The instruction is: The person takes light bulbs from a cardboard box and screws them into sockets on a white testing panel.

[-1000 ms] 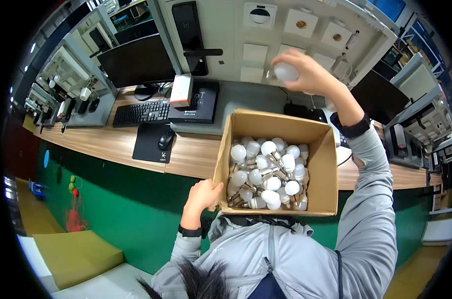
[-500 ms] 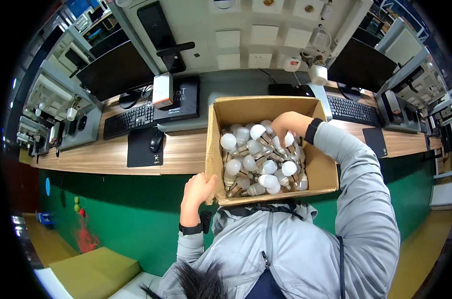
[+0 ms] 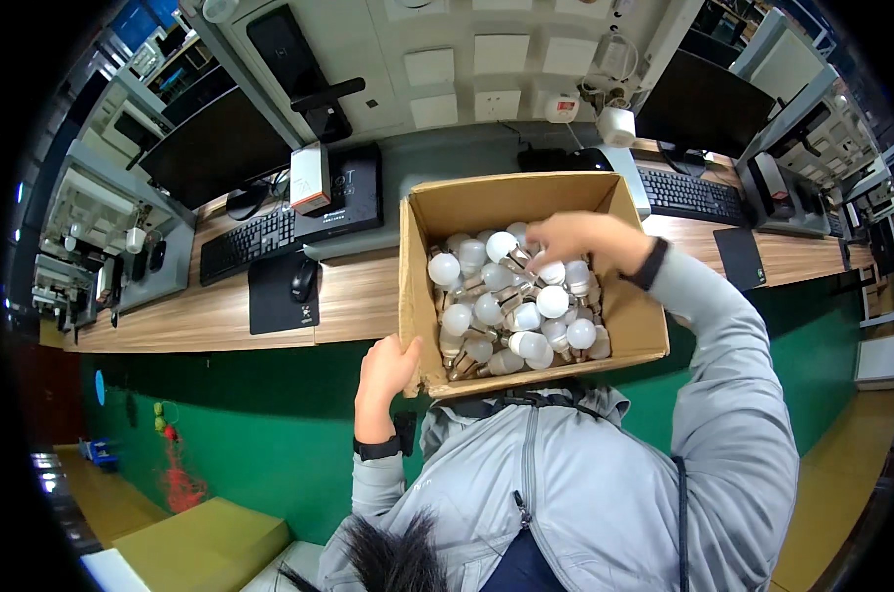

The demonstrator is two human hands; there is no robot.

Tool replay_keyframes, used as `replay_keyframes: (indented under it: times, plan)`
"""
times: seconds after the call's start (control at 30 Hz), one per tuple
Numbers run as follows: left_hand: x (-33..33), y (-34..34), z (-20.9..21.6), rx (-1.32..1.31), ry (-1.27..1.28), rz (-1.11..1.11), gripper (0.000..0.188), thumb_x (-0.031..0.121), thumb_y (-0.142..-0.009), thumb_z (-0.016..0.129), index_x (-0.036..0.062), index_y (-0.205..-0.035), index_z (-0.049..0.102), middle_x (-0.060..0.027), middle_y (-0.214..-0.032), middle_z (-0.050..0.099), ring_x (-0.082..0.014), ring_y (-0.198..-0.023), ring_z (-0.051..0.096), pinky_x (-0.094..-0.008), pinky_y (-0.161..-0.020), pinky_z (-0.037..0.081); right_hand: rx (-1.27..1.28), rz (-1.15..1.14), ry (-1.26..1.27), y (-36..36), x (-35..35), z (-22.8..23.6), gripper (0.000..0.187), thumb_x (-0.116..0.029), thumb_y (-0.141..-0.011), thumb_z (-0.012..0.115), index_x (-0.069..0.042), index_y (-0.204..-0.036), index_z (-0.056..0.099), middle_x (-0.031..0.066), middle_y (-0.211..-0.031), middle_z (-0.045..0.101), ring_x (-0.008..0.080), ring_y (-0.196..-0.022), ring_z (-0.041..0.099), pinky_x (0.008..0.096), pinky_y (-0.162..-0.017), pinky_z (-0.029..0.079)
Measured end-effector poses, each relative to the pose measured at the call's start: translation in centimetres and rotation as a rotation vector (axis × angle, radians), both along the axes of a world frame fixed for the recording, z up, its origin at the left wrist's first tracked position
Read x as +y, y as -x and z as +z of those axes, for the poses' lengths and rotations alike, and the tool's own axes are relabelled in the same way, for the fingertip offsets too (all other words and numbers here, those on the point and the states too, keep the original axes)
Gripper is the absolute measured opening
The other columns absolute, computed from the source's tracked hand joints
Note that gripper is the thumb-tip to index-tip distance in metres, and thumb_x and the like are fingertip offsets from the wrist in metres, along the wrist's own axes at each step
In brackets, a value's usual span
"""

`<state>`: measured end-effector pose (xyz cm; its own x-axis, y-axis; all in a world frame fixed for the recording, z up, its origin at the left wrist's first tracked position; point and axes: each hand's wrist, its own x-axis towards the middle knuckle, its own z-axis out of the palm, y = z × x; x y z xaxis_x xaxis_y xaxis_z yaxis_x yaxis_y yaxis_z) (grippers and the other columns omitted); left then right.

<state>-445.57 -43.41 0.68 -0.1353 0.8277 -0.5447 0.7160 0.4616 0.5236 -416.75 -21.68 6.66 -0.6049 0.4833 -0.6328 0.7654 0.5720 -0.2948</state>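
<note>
An open cardboard box (image 3: 636, 321), tilted toward me, rests against the desk edge and my body. Inside lies a heap of white light bulbs (image 3: 552, 302) with metal screw bases, jumbled in all directions. My left hand (image 3: 388, 373) is closed on the box's left side near its front corner, with the fingers partly hidden behind the cardboard. Over the back right of the heap, my right hand (image 3: 590, 240) reaches in with its fingers stretched out and apart. Its fingertips are close to the bulbs, and I see none held in it.
Left of the box are a flat black box (image 3: 343, 202), a small white box (image 3: 310, 178), a keyboard (image 3: 250, 247), a mouse (image 3: 304, 280) and a monitor (image 3: 220, 148). Another keyboard (image 3: 691, 197) and monitor (image 3: 705, 104) stand at the right. Switch plates and sockets line the panel behind.
My right hand has lifted a little out of the bulbs, and its fingers have straightened to the left. My left hand keeps its hold on the box. The whole view has shifted slightly.
</note>
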Motion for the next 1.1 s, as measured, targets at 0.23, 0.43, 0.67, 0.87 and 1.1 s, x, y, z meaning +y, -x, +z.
replay_keyframes:
  times: [0.23, 0.43, 0.67, 0.87, 1.1]
  plan:
    - [-0.1, -0.9, 1.0, 0.005, -0.046, 0.017, 0.046, 0.04, -0.084, 0.052, -0.0046, -0.088, 0.064, -0.029, -0.087, 0.062, -0.0428, -0.088, 0.06, -0.0477, -0.077, 0.048, -0.05, -0.634, -0.719, -12.0, -1.7, 6.8, 0.043, -0.046, -0.081, 0.058, -0.004, -0.086, 0.061, 0.0143, -0.081, 0.067, 0.0316, -0.076, 0.065, 0.043, -0.07, 0.051]
    - [0.2, -3.3, 2.6, 0.309, -0.025, -0.057, 0.043, 0.037, -0.085, 0.049, -0.0032, -0.082, 0.065, -0.0258, -0.083, 0.064, -0.0397, -0.08, 0.063, -0.0478, -0.074, 0.05, -0.218, -0.715, -0.139, -16.8, -8.1, 0.7, 0.061, -0.052, -0.077, 0.055, 0.005, -0.095, 0.066, 0.0262, -0.092, 0.064, 0.0379, -0.088, 0.063, 0.0419, -0.081, 0.05]
    - [-0.6, -3.4, 2.7, 0.39, -0.033, -0.104, 0.037, 0.032, -0.083, 0.049, 0.0013, -0.074, 0.068, -0.022, -0.078, 0.065, -0.0374, -0.076, 0.065, -0.0454, -0.071, 0.051, -0.134, -0.695, -0.03, -16.2, -6.7, 1.1, 0.041, -0.03, -0.079, 0.05, 0.007, -0.07, 0.064, 0.02, -0.061, 0.062, 0.0298, -0.054, 0.062, 0.0402, -0.058, 0.051]
    - [-2.9, -4.8, 3.8, 0.411, 0.068, -0.016, 0.033, 0.03, -0.08, 0.05, 0.0033, -0.073, 0.069, -0.0192, -0.077, 0.066, -0.035, -0.073, 0.066, -0.0448, -0.068, 0.052, -0.22, -0.385, -0.096, -16.6, -2.7, -0.2, 0.048, -0.04, -0.083, 0.047, 0.003, -0.087, 0.067, 0.0261, -0.091, 0.064, 0.0407, -0.093, 0.06, 0.0436, -0.084, 0.047]
    - [-1.9, -7.8, 11.9, 0.377, 0.355, 0.167, 0.035, 0.03, -0.082, 0.048, 0.0025, -0.078, 0.069, -0.019, -0.083, 0.067, -0.0348, -0.079, 0.066, -0.0442, -0.072, 0.051, -0.141, -0.181, 0.049, -12.5, 5.8, 3.6, 0.047, -0.042, -0.081, 0.047, 0.0, -0.08, 0.069, 0.0236, -0.084, 0.065, 0.0386, -0.083, 0.062, 0.0425, -0.079, 0.049]
